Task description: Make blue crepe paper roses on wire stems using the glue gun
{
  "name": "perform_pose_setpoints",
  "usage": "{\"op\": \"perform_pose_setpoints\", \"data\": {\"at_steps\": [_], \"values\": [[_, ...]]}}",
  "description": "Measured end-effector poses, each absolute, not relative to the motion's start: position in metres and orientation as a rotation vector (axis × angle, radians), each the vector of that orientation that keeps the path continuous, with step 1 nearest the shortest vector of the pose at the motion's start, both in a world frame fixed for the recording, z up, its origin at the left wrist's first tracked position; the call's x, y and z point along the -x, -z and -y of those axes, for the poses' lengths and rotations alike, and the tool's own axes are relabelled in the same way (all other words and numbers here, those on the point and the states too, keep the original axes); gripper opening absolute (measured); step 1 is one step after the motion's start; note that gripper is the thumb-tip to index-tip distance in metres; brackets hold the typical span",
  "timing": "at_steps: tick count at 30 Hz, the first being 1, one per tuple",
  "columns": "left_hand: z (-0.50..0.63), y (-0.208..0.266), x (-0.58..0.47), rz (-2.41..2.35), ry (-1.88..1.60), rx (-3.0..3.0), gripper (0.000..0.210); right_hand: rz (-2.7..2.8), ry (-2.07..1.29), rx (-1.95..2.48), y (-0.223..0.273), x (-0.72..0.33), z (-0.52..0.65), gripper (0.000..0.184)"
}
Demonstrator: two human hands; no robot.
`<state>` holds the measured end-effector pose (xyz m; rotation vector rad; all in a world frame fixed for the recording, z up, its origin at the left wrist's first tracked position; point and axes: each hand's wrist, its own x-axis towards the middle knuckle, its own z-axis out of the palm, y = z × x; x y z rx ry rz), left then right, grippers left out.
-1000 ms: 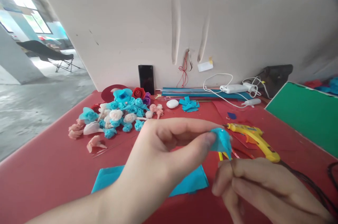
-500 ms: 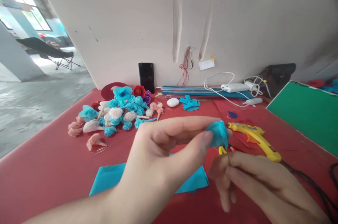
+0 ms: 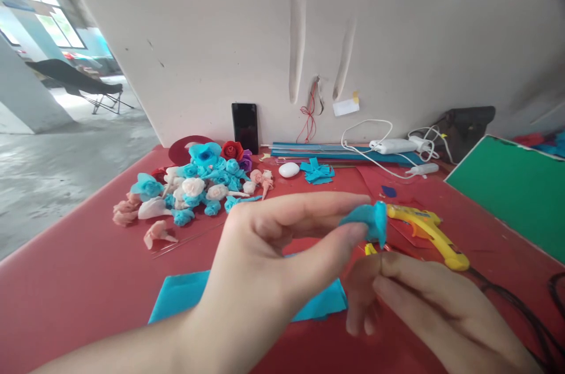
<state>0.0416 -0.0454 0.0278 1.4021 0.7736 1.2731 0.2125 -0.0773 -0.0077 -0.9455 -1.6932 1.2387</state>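
Observation:
Between the thumb and fingers of my left hand (image 3: 269, 262) is a small piece of blue crepe paper (image 3: 373, 221), bunched at its right end. Just below it, my right hand (image 3: 424, 297) pinches a thin wire stem (image 3: 381, 259) that runs up to the blue paper. Under my left wrist lies a folded sheet of blue crepe paper (image 3: 176, 297) on the red tabletop (image 3: 79, 297). A yellow glue gun (image 3: 426, 227) rests just beyond my right hand. Part of the paper is hidden by my left thumb.
Several blue, white and pink paper flowers (image 3: 194, 186) are heaped at the left back. A phone (image 3: 245, 127) leans against the white board (image 3: 212, 39). Cut blue strips (image 3: 316, 171), a white egg-shaped object (image 3: 289, 170) and a white power strip (image 3: 391, 146) lie behind my hands. A green board (image 3: 512, 191) stands right.
The blue paper has turned, and its bunched end has shifted slightly right. My left thumb and fingertips have moved a little right with it. My right hand has shifted slightly left.

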Motion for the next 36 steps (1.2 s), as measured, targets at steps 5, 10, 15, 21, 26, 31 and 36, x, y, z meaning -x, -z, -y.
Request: {"op": "perform_pose_setpoints", "data": {"at_steps": [5, 10, 15, 21, 26, 31, 36], "values": [[0.034, -0.026, -0.044, -0.786, -1.235, -1.355, 0.014, 1.469, -1.309, 0.85, 0.009, -0.214, 0.075, 0.022], [0.031, -0.018, -0.049, -0.864, -1.115, -1.418, 0.022, 1.467, -1.32, 0.852, 0.013, -0.217, 0.072, 0.024], [0.031, -0.016, -0.05, -0.902, -1.074, -1.446, 0.025, 1.447, -1.349, 0.873, 0.014, -0.216, 0.072, 0.023], [0.032, -0.016, -0.046, -0.886, -1.115, -1.599, 0.022, 1.389, -1.347, 0.869, 0.012, -0.215, 0.071, 0.024], [0.032, -0.017, -0.044, -0.937, -1.181, -1.808, 0.023, 1.409, -1.291, 0.894, 0.013, -0.215, 0.072, 0.024], [0.028, -0.017, -0.043, -0.932, -1.208, -2.028, 0.021, 1.431, -1.25, 0.908, 0.015, -0.215, 0.073, 0.025], [0.027, -0.019, -0.043, -0.909, -1.207, -2.004, 0.011, 1.391, -1.286, 0.893, 0.015, -0.213, 0.07, 0.024]]}}
